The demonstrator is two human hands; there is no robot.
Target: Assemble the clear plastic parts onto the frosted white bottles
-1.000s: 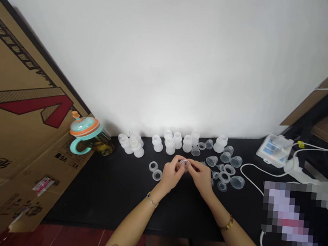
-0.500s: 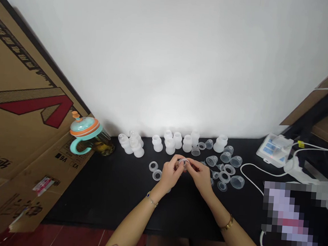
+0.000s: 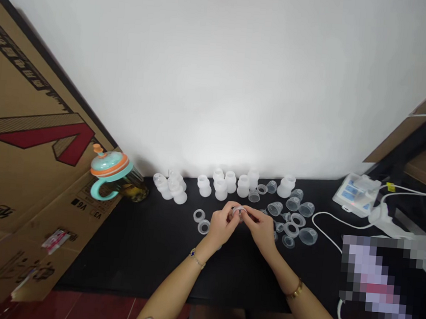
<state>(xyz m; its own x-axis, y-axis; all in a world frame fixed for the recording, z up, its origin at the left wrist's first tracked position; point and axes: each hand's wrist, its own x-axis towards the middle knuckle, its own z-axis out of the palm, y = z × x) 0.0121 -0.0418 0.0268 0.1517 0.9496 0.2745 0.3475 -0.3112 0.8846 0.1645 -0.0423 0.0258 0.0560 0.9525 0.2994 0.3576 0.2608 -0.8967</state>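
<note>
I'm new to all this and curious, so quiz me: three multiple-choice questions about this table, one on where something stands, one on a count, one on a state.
1. Where is the sippy cup with the teal handle?
A) Left of the frosted bottle-shaped parts
B) Beside the white pump unit
C) Between the hands

2. How many loose rings lie just left of the hands?
A) One
B) Two
C) Five

3. What are the left hand and right hand doing?
A) Lying flat, apart
B) Both holding a small clear ring
C) Gripping a white cable

1: A, it stands at the left end of the black table.
2: B, two sit close together there.
3: B, the fingers of both meet on it.
</note>
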